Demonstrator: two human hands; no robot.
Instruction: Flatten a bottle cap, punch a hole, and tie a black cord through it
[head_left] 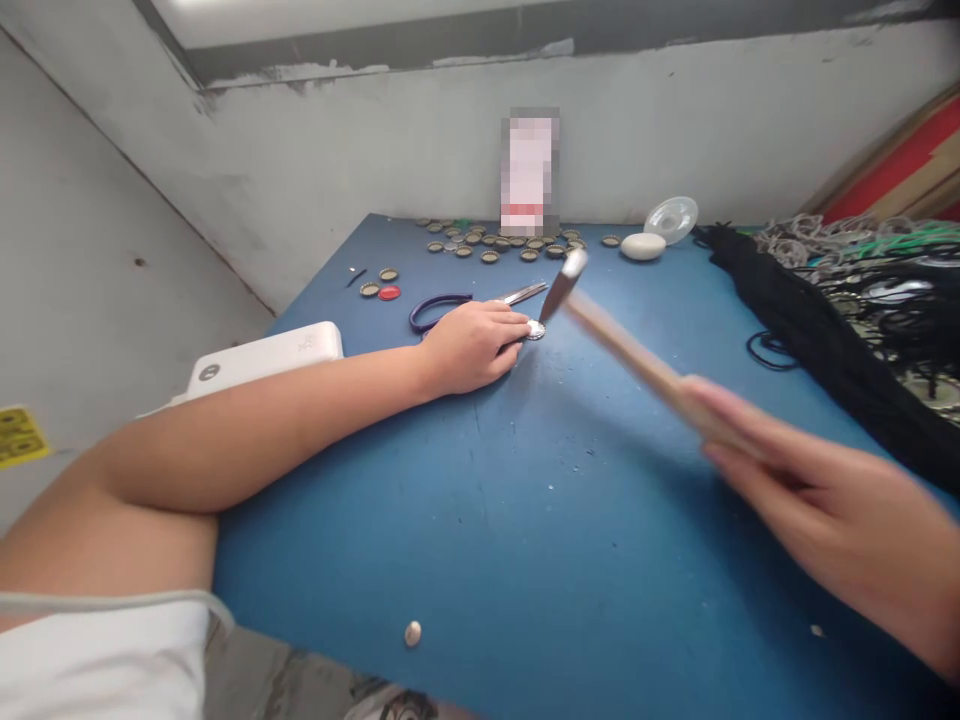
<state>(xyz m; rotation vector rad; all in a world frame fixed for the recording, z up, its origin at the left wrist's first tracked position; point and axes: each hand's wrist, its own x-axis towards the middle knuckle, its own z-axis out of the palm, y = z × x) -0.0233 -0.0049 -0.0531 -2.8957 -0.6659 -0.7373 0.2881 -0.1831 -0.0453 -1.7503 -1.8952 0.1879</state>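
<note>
A bottle cap, pale and shiny on its upper face, lies on the blue tabletop. My left hand rests on the table and pinches the cap's near edge with its fingertips. In my right hand is a hammer, gripped by its light wooden handle and somewhat smeared by motion. The hammer's metal head is tilted just above and to the right of the cap; whether they touch, I cannot tell. Scissors with dark blue handles lie behind my left hand.
Several bottle caps are spread along the back, with a red cap at left. A white power bank sits beside my left forearm. White oval object, black cords and tangled strings line the right. One small button-like piece lies in front.
</note>
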